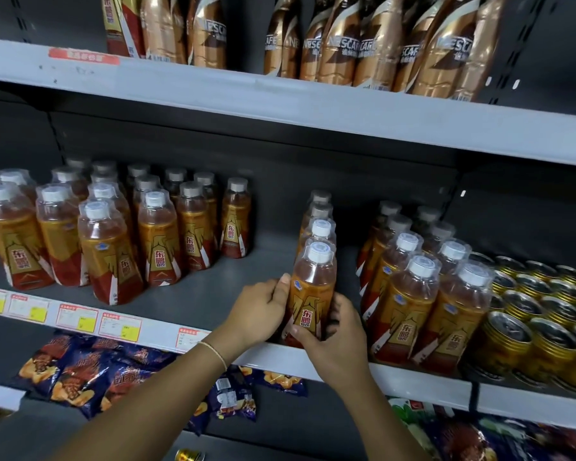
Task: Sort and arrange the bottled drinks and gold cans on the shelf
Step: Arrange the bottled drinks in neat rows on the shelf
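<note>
Head view: I look down at the middle shelf (423, 384), with both of my hands meeting at its front lip.
Front bottle (311, 294): stands upright at the shelf edge, label facing me, at the head of a single-file row (320, 214) that runs toward the back panel.
Left hand (263, 311): grips the bottle's left side, thumb up near the shoulder.
Right hand (333, 341): wraps the lower right side, so both hands are clamped on the one bottle.
Why two hands: I judge it lets me square the label and keep the bottle in line with the row behind it.
Left block (113, 234): the same drink, grouped well apart from the row across bare shelf.
Right block (423, 294): more of the same bottles, close to my right hand.
Gold cans (539, 314): packed in rows at the far right, touching the right block.
Gaps: I read the bare strips beside my row as room for further rows.
Stray can (188, 455): lies low in the frame, below the shelf.
</note>
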A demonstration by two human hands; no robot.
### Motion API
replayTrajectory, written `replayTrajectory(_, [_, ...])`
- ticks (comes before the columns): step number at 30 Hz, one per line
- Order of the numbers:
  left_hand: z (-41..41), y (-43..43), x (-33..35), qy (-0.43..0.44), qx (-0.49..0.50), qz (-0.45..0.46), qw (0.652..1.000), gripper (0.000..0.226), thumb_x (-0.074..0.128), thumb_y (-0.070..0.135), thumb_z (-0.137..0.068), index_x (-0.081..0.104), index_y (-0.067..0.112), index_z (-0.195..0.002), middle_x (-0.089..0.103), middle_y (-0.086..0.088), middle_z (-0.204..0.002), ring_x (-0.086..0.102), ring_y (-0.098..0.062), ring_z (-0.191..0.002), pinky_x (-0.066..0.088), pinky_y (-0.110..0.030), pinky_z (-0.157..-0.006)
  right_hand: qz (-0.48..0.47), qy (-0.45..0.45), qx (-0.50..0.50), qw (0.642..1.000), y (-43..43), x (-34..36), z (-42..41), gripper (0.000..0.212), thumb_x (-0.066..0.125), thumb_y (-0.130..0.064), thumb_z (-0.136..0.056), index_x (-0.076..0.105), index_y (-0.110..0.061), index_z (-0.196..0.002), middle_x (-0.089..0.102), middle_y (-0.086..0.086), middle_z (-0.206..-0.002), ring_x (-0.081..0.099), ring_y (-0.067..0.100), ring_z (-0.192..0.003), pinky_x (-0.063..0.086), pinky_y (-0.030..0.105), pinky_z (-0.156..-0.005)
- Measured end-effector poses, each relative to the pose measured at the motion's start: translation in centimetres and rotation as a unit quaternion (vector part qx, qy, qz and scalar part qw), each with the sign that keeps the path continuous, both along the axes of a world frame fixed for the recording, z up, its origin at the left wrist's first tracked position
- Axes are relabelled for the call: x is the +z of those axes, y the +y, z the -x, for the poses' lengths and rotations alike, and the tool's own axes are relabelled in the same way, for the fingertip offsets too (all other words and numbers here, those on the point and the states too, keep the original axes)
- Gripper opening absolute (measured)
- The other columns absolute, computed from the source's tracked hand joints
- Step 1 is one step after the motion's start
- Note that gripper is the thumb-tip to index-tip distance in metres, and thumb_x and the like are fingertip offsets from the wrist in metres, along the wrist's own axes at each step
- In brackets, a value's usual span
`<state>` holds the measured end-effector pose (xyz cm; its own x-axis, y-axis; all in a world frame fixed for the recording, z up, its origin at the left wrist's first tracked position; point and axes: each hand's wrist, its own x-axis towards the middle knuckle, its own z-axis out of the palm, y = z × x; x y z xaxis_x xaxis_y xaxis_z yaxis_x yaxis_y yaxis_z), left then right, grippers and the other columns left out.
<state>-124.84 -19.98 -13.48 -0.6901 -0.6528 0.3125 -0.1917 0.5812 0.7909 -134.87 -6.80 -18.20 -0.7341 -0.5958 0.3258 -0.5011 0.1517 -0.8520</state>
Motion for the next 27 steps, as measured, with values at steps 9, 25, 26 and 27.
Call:
replayTrajectory(9, [0.8, -0.5, -0.5, -0.01, 0.013, 0.027, 0.999, 0.05, 0.033, 0.046, -0.102, 0.046, 0.024, -0.059, 0.054, 0.009, -0.059, 0.054, -0.007, -0.06, 0.035, -0.02, -0.057, -0.01, 0.012, -0.003, 1.0, -0.3, -0.1, 0.7, 0.082, 0.085, -0.044, -0.068, 0.042, -0.033, -0.138, 0.055, -0.011, -0.127, 0.055, 0.002, -0.11, 0.052, 0.027, -0.092])
replayTrajectory(25, [7.4, -5.4, -1.0, 0.115, -0.002, -0.254, 0.96, 0.041, 0.044, 0.044, -0.101, 0.06, 0.013, -0.122, 0.066, -0.006, -0.12, 0.06, -0.021, -0.114, 0.043, -0.044, -0.106, -0.007, -0.039, 0.009, 0.999, -0.1, -0.1, 0.4, 0.089, 0.077, -0.061, -0.058, 0.039, -0.043, -0.136, 0.054, -0.016, -0.13, 0.056, 0.001, -0.109, 0.048, 0.018, -0.087])
replayTrajectory(26, [8.3, -5.6, -1.1, 0.133, -0.018, -0.297, 0.946, 0.046, 0.043, 0.045, -0.101, 0.056, 0.012, -0.13, 0.063, -0.007, -0.127, 0.058, -0.021, -0.119, 0.04, -0.045, -0.109, -0.007, -0.041, 0.009, 0.999, -0.1, -0.1, 0.5, 0.089, 0.078, -0.06, -0.058, 0.039, -0.043, -0.136, 0.053, -0.016, -0.131, 0.056, 0.001, -0.109, 0.048, 0.018, -0.087])
replayTrajectory(27, [9.2, -5.7, -1.0, 0.141, -0.042, -0.338, 0.93, 0.051, 0.04, 0.048, -0.101, 0.051, 0.012, -0.136, 0.06, -0.008, -0.132, 0.055, -0.023, -0.124, 0.038, -0.046, -0.111, -0.007, -0.041, 0.008, 0.999, -0.1, -0.1, 0.4, 0.089, 0.08, -0.059, -0.059, 0.039, -0.042, -0.136, 0.053, -0.016, -0.131, 0.056, 0.001, -0.109, 0.047, 0.016, -0.085])
